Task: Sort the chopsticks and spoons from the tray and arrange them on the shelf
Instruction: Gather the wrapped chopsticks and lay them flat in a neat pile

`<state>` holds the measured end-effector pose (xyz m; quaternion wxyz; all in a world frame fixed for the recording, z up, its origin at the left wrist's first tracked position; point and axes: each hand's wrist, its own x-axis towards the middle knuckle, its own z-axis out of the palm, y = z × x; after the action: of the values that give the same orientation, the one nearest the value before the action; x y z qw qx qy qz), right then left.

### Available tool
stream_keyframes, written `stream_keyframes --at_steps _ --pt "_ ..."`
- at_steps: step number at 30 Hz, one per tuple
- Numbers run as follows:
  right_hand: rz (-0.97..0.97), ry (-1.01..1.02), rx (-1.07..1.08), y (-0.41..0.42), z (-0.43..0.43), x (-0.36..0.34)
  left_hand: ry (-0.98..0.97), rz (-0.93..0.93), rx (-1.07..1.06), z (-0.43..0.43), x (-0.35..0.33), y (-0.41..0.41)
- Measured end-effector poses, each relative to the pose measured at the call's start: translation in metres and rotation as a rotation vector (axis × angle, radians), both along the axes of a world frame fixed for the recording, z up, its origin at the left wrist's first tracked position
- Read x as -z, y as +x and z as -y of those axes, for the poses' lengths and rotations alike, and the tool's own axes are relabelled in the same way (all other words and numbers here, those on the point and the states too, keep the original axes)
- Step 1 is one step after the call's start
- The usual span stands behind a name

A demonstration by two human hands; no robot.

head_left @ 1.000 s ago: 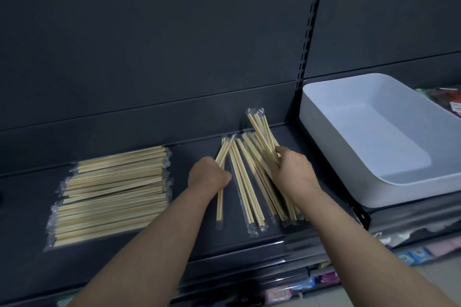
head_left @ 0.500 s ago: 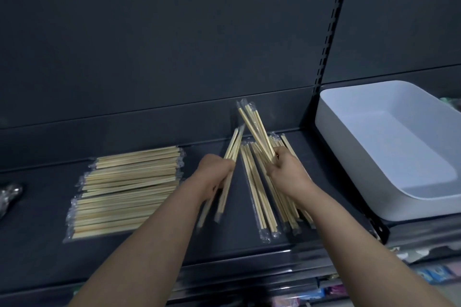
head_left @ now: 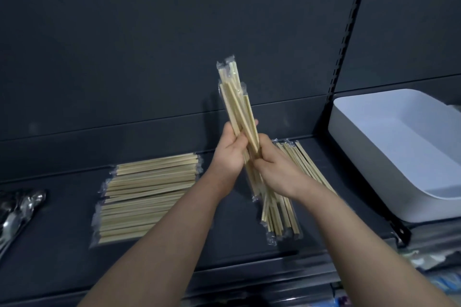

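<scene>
My left hand (head_left: 230, 151) and my right hand (head_left: 277, 169) both grip a bundle of wrapped wooden chopsticks (head_left: 237, 107), held upright and tilted above the dark shelf (head_left: 62, 244). Under my right hand, a loose group of wrapped chopsticks (head_left: 296, 164) lies on the shelf. A neat stack of wrapped chopsticks (head_left: 147, 194) lies flat to the left. Shiny wrapped spoons (head_left: 17, 209) sit at the far left edge. The white tray (head_left: 369, 157) stands at the right and looks empty.
A dark back panel (head_left: 149, 57) rises behind the shelf, with a slotted upright post (head_left: 349, 32) between the two bays. Coloured packets (head_left: 439, 281) show on a lower shelf at the bottom right.
Both hands have lifted chopsticks off the shelf and brought them together into one raised bundle. The view has shifted left, bringing the spoons into sight.
</scene>
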<state>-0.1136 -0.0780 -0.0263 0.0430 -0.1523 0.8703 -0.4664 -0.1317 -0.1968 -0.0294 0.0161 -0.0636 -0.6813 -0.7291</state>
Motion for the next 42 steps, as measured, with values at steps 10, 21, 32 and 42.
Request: stream_keyframes --at_steps 10,21,32,42 --pt "0.018 -0.287 0.054 0.002 0.035 0.019 -0.042 -0.097 0.098 0.023 -0.013 0.014" --pt "0.206 -0.143 0.138 0.014 0.041 0.070 -0.084 0.051 0.079 0.038 0.017 0.009" --pt "-0.092 0.401 0.088 0.020 0.073 0.039 0.334 0.068 -0.219 0.087 -0.004 0.021" --pt "-0.233 0.808 -0.058 0.059 0.159 0.065 -0.094 0.432 -0.568 0.250 0.065 0.097"
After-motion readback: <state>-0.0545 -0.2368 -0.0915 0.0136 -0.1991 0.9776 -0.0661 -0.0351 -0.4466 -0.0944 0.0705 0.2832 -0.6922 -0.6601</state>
